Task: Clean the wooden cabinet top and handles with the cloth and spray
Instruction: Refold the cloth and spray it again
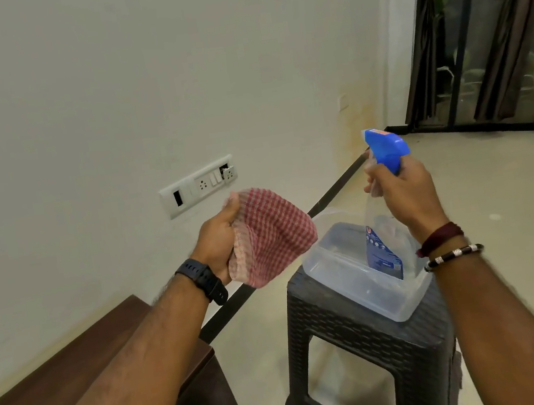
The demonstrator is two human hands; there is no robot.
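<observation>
My left hand (217, 241) grips a red-and-white checked cloth (272, 236), held up in front of me. My right hand (402, 192) grips the neck of a clear spray bottle (383, 247) with a blue trigger head (387, 149); the nozzle points left towards the cloth. The bottle's base hangs over a clear plastic tub. The dark wooden cabinet top (74, 363) lies at the lower left, partly hidden under my left forearm. No handles are in view.
A clear plastic tub (331, 269) sits on a dark woven-pattern plastic stool (368, 353) right of the cabinet. A switch and socket panel (199, 184) is on the wall behind. Dark curtains and a glass door (489, 30) stand at the far right. Pale floor lies beyond the stool.
</observation>
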